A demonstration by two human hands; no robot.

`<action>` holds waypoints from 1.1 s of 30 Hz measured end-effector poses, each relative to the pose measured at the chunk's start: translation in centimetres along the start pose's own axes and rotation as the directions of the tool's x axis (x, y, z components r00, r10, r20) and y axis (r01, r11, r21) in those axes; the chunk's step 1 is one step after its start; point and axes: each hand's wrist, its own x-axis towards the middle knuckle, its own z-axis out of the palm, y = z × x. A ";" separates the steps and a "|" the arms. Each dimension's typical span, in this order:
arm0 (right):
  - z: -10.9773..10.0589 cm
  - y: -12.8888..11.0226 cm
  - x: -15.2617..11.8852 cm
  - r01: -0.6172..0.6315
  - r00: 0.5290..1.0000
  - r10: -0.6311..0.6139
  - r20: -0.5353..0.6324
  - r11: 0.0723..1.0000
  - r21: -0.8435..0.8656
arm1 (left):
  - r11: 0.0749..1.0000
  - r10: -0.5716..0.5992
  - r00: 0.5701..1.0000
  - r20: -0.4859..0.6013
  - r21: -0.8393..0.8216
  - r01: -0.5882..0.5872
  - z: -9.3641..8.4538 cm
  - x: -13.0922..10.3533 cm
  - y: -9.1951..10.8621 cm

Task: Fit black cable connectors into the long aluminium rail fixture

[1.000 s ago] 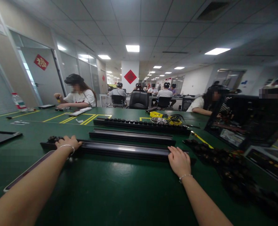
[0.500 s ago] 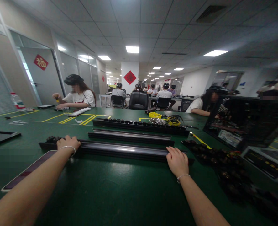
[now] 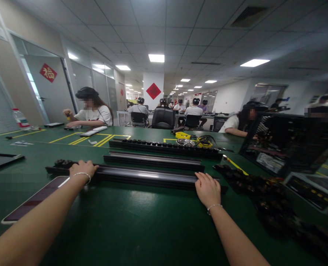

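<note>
Rail point(image 3: 149, 174), near: mostly bare; your left hand point(image 3: 83, 169), right hand point(image 3: 208, 189) on it, grips unclear; far rail point(image 3: 164, 148): mostly populated.

A broad stretch of green tabletop point(image 3: 141, 229) lies open between the left forearm point(image 3: 41, 225) and right forearm point(image 3: 230, 232). Ahead, a long black rail point(image 3: 147, 174) bars the way, with a shorter rail point(image 3: 152, 159) close behind. A smartphone point(image 3: 30, 203) lies by the left forearm; a dark heap of parts point(image 3: 274, 207) blocks the right side.
</note>
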 end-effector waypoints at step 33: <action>0.3 0.0 0.0 -0.022 1.000 0.022 0.017 1.000 0.005 | 0.979 -0.088 0.972 -0.218 -0.196 0.045 4.2 -0.9 2.2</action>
